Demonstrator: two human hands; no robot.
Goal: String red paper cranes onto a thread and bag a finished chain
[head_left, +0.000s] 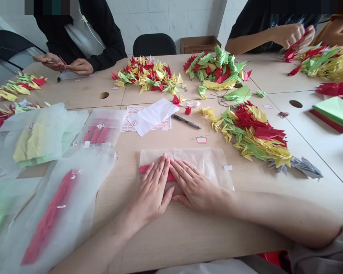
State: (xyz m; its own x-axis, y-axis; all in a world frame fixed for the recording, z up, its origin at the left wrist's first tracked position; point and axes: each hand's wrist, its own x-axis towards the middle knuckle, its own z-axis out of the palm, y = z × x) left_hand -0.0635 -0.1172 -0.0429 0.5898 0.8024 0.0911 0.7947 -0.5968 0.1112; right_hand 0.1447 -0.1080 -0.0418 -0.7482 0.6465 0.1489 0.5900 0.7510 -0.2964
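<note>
A translucent bag (205, 161) lies flat on the table in front of me, with a strip of red folded paper (144, 168) showing through its left part. My left hand (156, 186) lies palm down on the bag's left part, over the red paper, fingers stretched out. Beside it, my right hand (196, 184) rests flat near the bag's middle, its fingertips meeting those of the left. Both hands are open and press on the bag, hiding part of the red paper. A small white tag (228, 167) sits at the bag's right edge.
More bags with red paper (50, 217) and yellow paper (31, 140) cover the left side. A pen (185, 121) and label sheets (128, 123) lie beyond my hands. Folded-paper bundles (257, 133) are at the right, a green paper stack (335, 112) farther right. Two people sit opposite, handling paper.
</note>
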